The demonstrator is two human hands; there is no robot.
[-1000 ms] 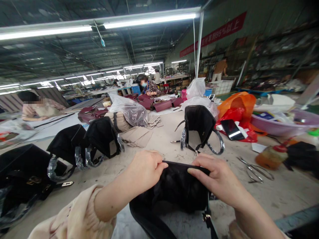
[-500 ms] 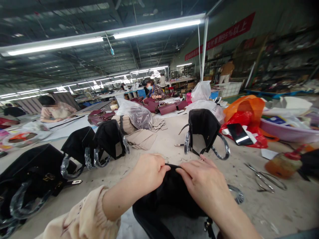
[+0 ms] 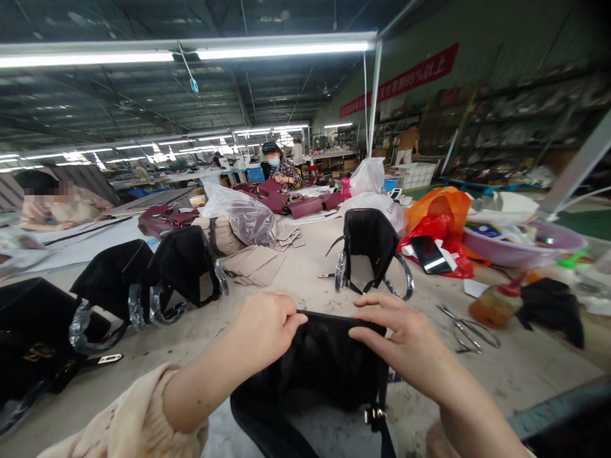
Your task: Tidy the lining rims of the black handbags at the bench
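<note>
A black handbag (image 3: 329, 369) stands in front of me with its mouth toward me, a strap with a gold buckle at its lower right. My left hand (image 3: 267, 327) pinches the left part of its far top edge between thumb and fingers. Farther right on the same edge, my right hand (image 3: 394, 324) has its thumb on the near side and its fingers reaching over the edge. The fingertips behind the edge are partly hidden. Just beyond the hands stands another black handbag (image 3: 370, 238) with plastic-wrapped handles.
Several black handbags (image 3: 184, 261) line the left. Beige cards (image 3: 255, 264) lie mid-table. To the right are scissors (image 3: 465, 331), a bottle of amber liquid (image 3: 496, 304), a phone (image 3: 429, 254) and a purple basin (image 3: 522, 248). A co-worker (image 3: 62, 203) sits at far left.
My view has turned to the right. The right hand has slid rightward along the handbag's edge, widening the gap between the hands, and its fingers are more spread. The left hand keeps its pinch.
</note>
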